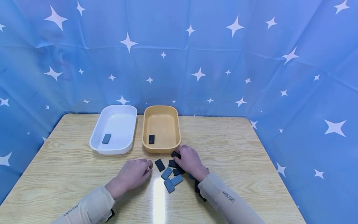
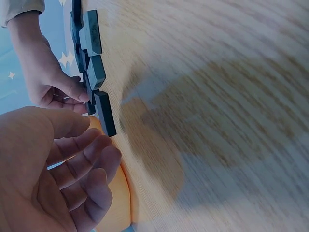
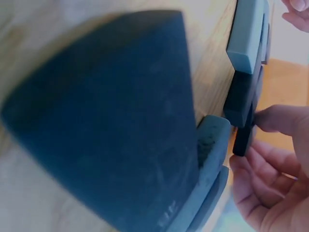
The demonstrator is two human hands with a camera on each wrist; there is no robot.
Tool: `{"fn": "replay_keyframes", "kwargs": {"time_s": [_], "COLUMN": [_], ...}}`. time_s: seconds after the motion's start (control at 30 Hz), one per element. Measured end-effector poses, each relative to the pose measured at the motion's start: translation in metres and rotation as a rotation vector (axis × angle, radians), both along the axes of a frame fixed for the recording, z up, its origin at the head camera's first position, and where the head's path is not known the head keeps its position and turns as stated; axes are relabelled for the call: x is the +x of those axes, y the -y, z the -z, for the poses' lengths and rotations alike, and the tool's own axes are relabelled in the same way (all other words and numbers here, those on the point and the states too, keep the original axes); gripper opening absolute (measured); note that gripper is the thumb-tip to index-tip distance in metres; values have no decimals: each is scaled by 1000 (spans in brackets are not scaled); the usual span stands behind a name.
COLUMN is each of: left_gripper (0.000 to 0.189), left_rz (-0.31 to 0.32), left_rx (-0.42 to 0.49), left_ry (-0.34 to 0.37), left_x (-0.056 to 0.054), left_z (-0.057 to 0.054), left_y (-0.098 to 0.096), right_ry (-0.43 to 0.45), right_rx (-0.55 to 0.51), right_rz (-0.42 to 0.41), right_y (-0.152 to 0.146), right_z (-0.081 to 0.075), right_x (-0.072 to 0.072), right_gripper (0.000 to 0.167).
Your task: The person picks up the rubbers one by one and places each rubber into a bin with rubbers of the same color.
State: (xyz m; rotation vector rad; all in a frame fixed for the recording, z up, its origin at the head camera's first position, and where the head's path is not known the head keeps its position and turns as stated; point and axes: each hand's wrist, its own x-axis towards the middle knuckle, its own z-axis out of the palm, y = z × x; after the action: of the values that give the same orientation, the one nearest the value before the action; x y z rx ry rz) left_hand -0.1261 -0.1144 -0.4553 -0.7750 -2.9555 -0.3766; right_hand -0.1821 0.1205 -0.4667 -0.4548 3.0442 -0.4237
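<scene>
My right hand [image 1: 189,159] pinches a small black rectangular tile [image 3: 243,139] between thumb and fingers, just in front of the tan tray [image 1: 162,150]. Under and beside that hand lie more black tiles [image 1: 177,172] and blue-grey tiles [image 1: 176,179], some overlapping. Left of this group, my left hand [image 1: 133,174] hovers or rests low at the table with fingers loosely curled and nothing in them. The nearest piece to it is a black tile [image 1: 160,165]. Part of the pile is hidden by my right wrist and sleeve.
A white tray [image 1: 113,151] stands at the back left with one blue-grey tile [image 1: 106,138] inside. The tan tray beside it holds one black tile [image 1: 151,139]. Behind the wooden table [image 1: 223,140] hangs a blue curtain [image 1: 173,77] with white stars.
</scene>
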Motion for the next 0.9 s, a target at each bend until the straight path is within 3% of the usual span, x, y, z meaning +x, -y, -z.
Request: {"fn": "replay_keyframes", "kwargs": {"time_s": [0.5, 0.63, 0.9], "left_gripper": [5, 8, 9], "left_rz": [-2, -19, -29], "left_rx": [5, 6, 15], "left_ry": [-3, 2, 4], "left_x": [1, 3, 4], "left_z": [0, 0, 0], "left_y": [1, 0, 1], "right_ry": [11, -26, -22], "right_rx": [-7, 0, -27], "right_rz": [9, 11, 61], "right_y": [-15, -25, -33], "right_z": [-14, -18, -29], "right_x": [5, 7, 10], "right_gripper": [23, 21, 19]}}
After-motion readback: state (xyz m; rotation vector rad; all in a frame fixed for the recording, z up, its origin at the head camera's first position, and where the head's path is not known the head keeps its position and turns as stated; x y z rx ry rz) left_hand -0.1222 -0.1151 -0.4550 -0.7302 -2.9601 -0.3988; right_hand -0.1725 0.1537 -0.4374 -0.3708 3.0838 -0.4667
